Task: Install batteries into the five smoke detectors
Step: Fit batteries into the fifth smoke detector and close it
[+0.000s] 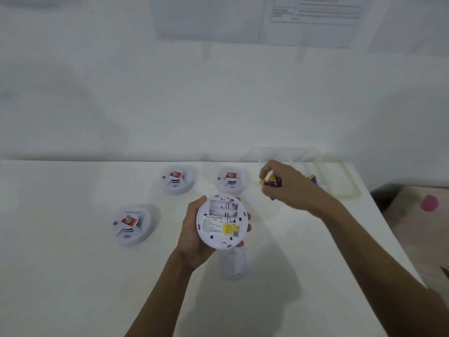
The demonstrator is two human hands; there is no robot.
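Note:
My left hand [192,235] holds a white round smoke detector [222,221] above the table, its back towards me; the open battery bay shows bare springs and there is a yellow label below it. My right hand [289,184] hovers further right, fingers closed on yellow-and-purple batteries [271,181]. Three more detectors lie face up with red stickers: one at the left [132,223], one at the back centre [177,179], one beside it [232,180]. A white round piece [234,263], partly hidden by the held detector, lies on the table under it.
A clear plastic tray [340,181] with more purple-and-yellow batteries [312,178] sits at the table's back right corner. The white table [73,276] ends at a right edge; beyond it stands a cardboard box with a pink object [429,203]. A white wall rises behind.

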